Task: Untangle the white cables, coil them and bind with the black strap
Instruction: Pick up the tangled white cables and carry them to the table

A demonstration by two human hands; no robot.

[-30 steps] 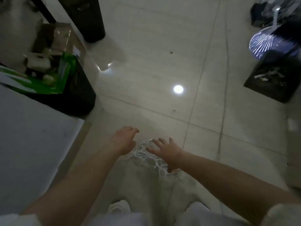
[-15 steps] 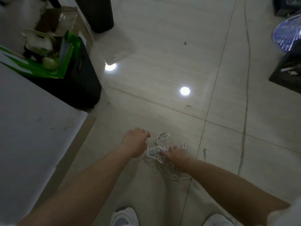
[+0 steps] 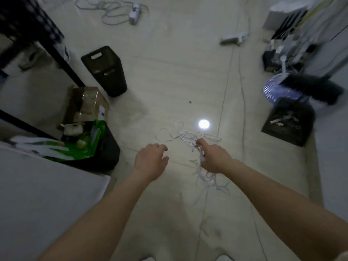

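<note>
A pale tiled floor (image 3: 169, 76) carries everything. At its centre lies a tangle of white cables (image 3: 188, 137). A black bin (image 3: 105, 70) stands at ten o'clock, a power strip (image 3: 134, 14) at twelve, and a dark tray (image 3: 288, 123) at three.

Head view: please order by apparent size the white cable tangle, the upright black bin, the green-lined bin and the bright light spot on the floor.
1. Green-lined bin
2. Upright black bin and white cable tangle: similar spread; the cables are thin, loose and partly lifted toward the camera, so unranked.
3. Light spot, clearly smallest.
</note>
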